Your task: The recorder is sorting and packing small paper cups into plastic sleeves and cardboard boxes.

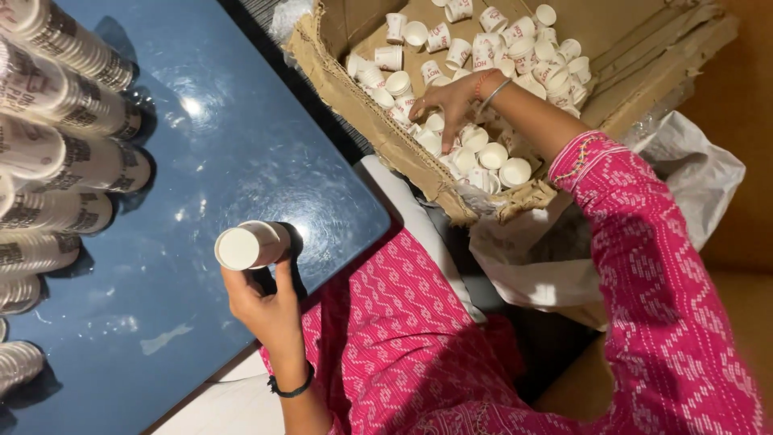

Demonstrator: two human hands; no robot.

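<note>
1. Left hand [266, 310]: fingers pinch a short stack of paper cups [251, 245] above the blue surface [241, 145]
2. Right hand [452, 98]: fingers spread, reaching among loose cups [475, 137] in the cardboard box [354, 105]

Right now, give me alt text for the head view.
The left hand holds a short stack of paper cups over a blue table, while the right hand reaches into a cardboard box of loose cups.

A glossy dark blue table [241, 121] bears long stacks of white printed paper cups [64, 153] lying along its left edge. A crumpled white plastic bag [684, 173] sits beside the torn box's corner
</note>
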